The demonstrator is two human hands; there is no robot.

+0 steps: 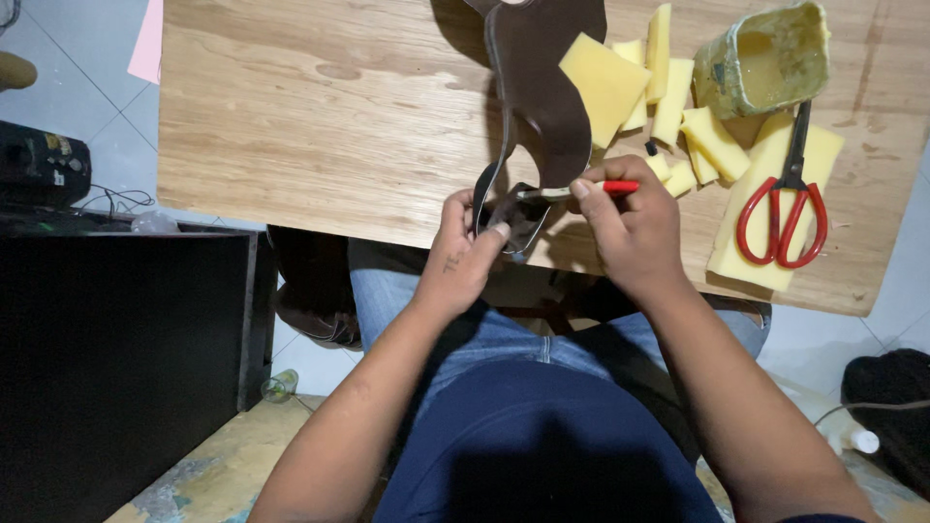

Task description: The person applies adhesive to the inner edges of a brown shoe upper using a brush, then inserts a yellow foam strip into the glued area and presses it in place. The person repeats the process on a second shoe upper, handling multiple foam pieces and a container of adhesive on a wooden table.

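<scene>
At the table edge: dark curved leather (539, 87), glossy and bent.
Left hand (463, 254) pinches its lower tip; right hand (630, 225) grips a red-handled brush (579, 190) tight.

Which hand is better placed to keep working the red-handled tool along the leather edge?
Probably the right hand: it grips the red-handled tool, tip at the dark leather piece. The left hand pinches that piece's lower end.

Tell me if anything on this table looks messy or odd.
The glue tub is smeared with dried yellow glue all over its rim and sides. Yellow foam pieces lie scattered in a loose heap beside it, and the scissors rest on a foam slab.
</scene>
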